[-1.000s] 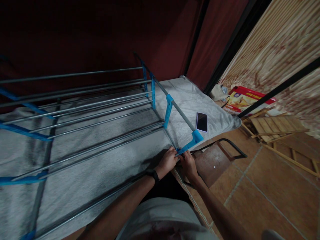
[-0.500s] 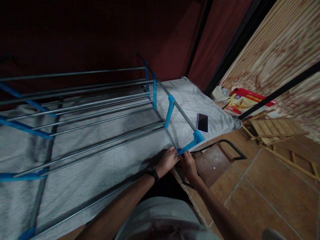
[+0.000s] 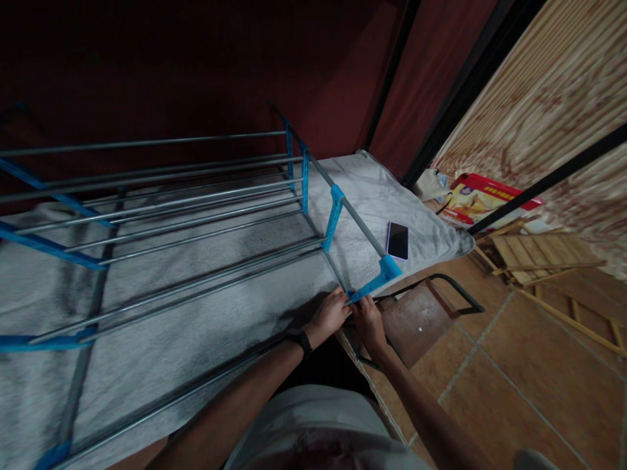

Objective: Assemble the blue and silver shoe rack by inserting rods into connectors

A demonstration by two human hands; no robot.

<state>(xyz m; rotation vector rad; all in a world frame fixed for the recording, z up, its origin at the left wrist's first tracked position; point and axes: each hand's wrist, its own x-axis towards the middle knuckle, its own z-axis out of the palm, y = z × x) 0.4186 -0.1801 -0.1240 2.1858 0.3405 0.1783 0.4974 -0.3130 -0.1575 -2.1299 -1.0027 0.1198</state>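
Note:
A rack of grey metal tubes and blue plastic connectors (image 3: 332, 219) lies across a grey cloth (image 3: 264, 287). Both my hands meet at its near right corner. My left hand (image 3: 329, 314), with a dark band on the wrist, is closed around the end of a metal tube (image 3: 196, 386) by that corner. Fingers of my right hand (image 3: 368, 321) are closed on the lower end of the blue corner connector (image 3: 373, 286). The joint itself is mostly hidden by my fingertips. A long grey side tube (image 3: 362, 225) runs from this connector toward the back.
A phone (image 3: 397, 241) lies on the cloth right of the rack. Beyond the edge stands a brown-seated chair (image 3: 416, 320) with a dark frame. Farther right are a folded wooden chair (image 3: 543, 258) and a red and yellow box (image 3: 482, 199). A dark red wall (image 3: 196, 65) rises behind.
Almost nothing differs. Both hands stay closed at the same corner, and the rack shifts only very slightly in view.

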